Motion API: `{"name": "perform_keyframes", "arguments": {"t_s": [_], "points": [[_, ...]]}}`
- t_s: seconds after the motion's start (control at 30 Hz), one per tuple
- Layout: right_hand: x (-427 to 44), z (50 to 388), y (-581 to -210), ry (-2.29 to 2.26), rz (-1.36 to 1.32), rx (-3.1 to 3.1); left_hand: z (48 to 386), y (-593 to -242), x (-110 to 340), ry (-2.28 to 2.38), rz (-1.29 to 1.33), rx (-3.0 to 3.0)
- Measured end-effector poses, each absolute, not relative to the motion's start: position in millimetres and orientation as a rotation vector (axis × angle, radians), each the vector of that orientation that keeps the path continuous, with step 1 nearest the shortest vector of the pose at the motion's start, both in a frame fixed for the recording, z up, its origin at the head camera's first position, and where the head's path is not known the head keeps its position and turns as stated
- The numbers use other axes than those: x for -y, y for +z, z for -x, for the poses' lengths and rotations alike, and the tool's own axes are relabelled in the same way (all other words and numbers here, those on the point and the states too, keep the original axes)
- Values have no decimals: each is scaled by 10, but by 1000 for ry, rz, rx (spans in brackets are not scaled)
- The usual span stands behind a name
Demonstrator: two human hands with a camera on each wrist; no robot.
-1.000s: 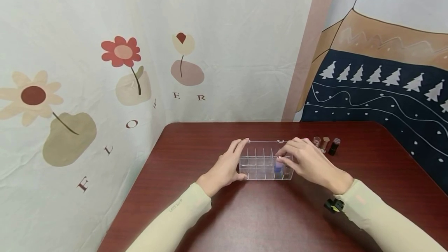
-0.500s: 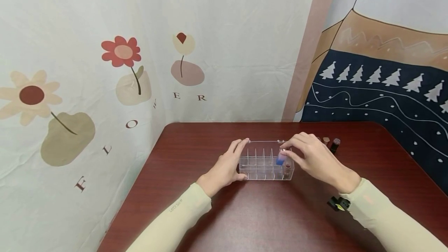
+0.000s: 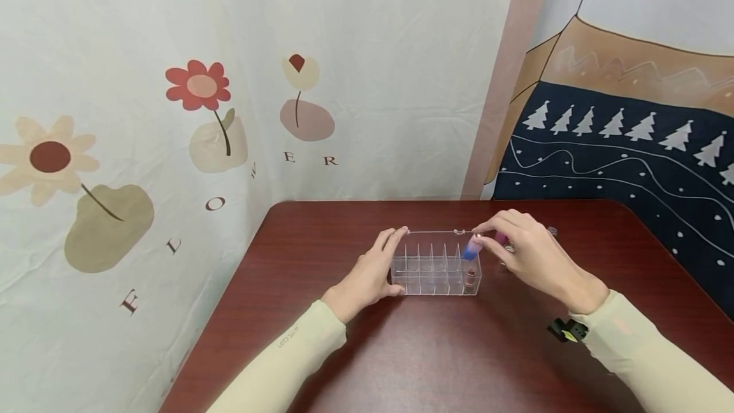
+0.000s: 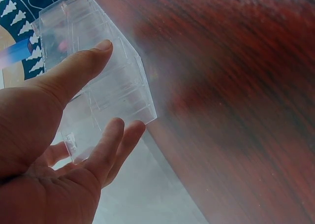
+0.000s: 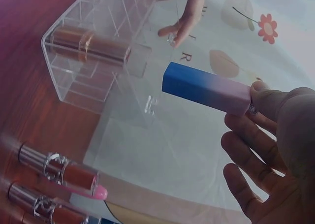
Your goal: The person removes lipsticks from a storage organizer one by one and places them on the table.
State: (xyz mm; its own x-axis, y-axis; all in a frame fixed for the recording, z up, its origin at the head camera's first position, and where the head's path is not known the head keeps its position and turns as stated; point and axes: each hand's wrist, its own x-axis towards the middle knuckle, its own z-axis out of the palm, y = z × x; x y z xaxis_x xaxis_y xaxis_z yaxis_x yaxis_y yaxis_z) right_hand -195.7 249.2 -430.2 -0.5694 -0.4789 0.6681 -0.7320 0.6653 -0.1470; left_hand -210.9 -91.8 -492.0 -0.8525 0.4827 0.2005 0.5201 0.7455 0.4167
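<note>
A clear divided lipstick organizer [image 3: 432,282] stands on the table, its lid raised at the back. At its left end, my left hand [image 3: 367,273] holds it, thumb on the front and fingers behind, as the left wrist view also shows. My right hand [image 3: 530,257] pinches the pink end of a blue-to-pink lipstick tube [image 5: 204,88] between thumb and index finger. That tube is tilted in the air, above the organizer's right end and outside its compartments. A brown-and-clear lipstick [image 5: 93,46] stands in the end compartment; the compartments to its left look bare.
Beyond the right hand, more lipsticks stand on the dark red table [image 3: 355,362]. The right wrist view shows two clear-capped lipsticks [image 5: 61,170] and a pink tip [image 5: 101,192]. A printed cloth [image 3: 390,81] hangs behind the table.
My right hand has lifted the blue-to-pink lipstick tube up out of a compartment and moved it to the right. The left hand and the organizer have stayed in place.
</note>
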Motion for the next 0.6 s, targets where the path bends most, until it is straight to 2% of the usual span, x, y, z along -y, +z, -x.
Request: {"name": "perform_keyframes", "arguments": {"t_s": [0.6], "points": [[-2769, 1943, -4228, 509, -826, 2298, 2119, -4928, 922, -709, 831, 2858]]}}
